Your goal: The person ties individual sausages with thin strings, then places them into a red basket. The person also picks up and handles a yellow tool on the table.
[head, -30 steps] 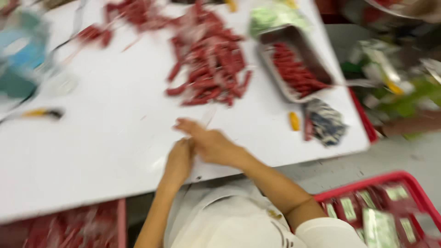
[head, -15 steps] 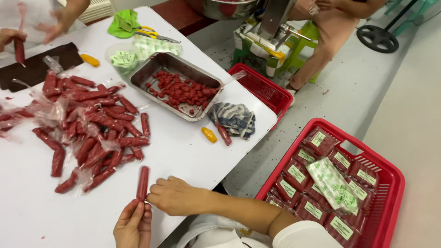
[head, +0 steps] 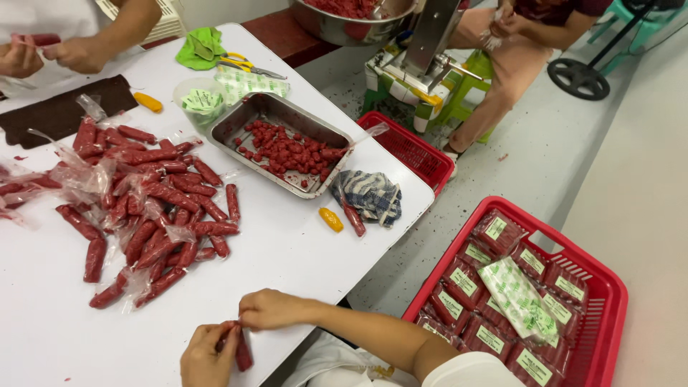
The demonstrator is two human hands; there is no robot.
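Both my hands meet at the near edge of the white table [head: 301, 244]. My left hand [head: 208, 356] and my right hand [head: 269, 309] pinch one red sausage [head: 242, 351] wrapped in clear plastic, the right hand at its upper end. A heap of similar wrapped sausages [head: 147, 208] lies to the upper left of my hands. A metal tray [head: 236, 125] of small red meat pieces sits further back.
A red basket [head: 602, 301] of labelled sausage packs stands on the floor at right. A folded cloth [head: 369, 193], a yellow piece [head: 330, 219], scissors [head: 247, 66] and a green rag [head: 197, 46] lie on the table. Other people's hands [head: 68, 51] work at top left; a seated person [head: 527, 36] is at a metal machine [head: 430, 43].
The view swung right and steadied. My hands stayed at the table's near edge, holding one sausage between them, now drawn closer to me.
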